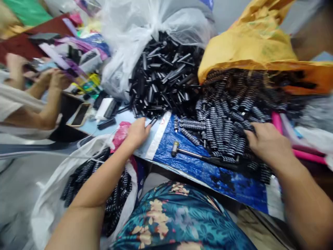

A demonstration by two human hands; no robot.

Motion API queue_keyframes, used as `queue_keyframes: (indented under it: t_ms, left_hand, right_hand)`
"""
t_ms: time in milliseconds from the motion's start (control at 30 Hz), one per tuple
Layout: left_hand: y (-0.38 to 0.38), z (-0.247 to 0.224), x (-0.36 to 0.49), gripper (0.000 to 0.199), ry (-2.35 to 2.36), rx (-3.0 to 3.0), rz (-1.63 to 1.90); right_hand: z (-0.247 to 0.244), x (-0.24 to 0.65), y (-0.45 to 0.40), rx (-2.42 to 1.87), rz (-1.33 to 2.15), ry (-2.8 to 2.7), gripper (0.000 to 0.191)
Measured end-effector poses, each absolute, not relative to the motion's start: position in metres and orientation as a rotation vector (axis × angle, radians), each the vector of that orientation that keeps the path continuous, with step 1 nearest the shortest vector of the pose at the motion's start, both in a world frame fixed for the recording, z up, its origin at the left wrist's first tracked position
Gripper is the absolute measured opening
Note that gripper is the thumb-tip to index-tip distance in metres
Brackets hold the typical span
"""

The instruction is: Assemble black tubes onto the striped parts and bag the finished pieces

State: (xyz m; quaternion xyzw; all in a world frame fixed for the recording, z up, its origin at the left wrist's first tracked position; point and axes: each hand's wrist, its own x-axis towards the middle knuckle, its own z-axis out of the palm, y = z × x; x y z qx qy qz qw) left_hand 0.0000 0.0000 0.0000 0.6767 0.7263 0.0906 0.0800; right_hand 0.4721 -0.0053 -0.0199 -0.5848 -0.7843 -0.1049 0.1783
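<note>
My left hand (138, 133) is closed around a short black plastic handle (153, 121), whose end sticks out past the fingers. Beyond it rises a heap of similar black handles (161, 78), spilling from a clear plastic bag (122, 38). My right hand (270, 144) reaches into the right side of a pile of dark ridged brush heads (217, 128). Its thumb and fingers are bent around one of them, partly hidden by blur. Between the hands, a small hammer (189, 152) lies on the blue sheet (166, 149).
A yellow sack (249, 48) opens over the ridged pile. Below my left arm, a white sack (49, 205) holds more ridged pieces. A phone (80, 114) lies at left, near another person's arms (49, 100). Pink-edged items (307, 154) stand at right.
</note>
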Motion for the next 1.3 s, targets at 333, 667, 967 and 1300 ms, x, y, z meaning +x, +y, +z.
queue_keyframes:
  t_ms: [333,667,967,1300]
  left_hand:
    - [-0.008,-0.014,0.005,0.02,2.027,1.82,0.952]
    - [-0.058,0.01,0.108,0.013,1.405,1.206,1.19]
    - [-0.088,0.01,0.132,0.004,1.203,1.227,1.149]
    - [-0.091,0.007,0.16,0.029,1.103,1.048,1.029]
  right_hand:
    - [-0.001,0.473,-0.04,-1.662,0.42,-1.436,0.033]
    - [0.002,0.36,-0.072,-1.102,1.418,-0.384,0.051]
    - [-0.008,0.306,-0.102,-1.023,1.718,-0.524,0.051]
    - [-0.014,0.295,-0.094,-1.001,1.46,-0.681,0.037]
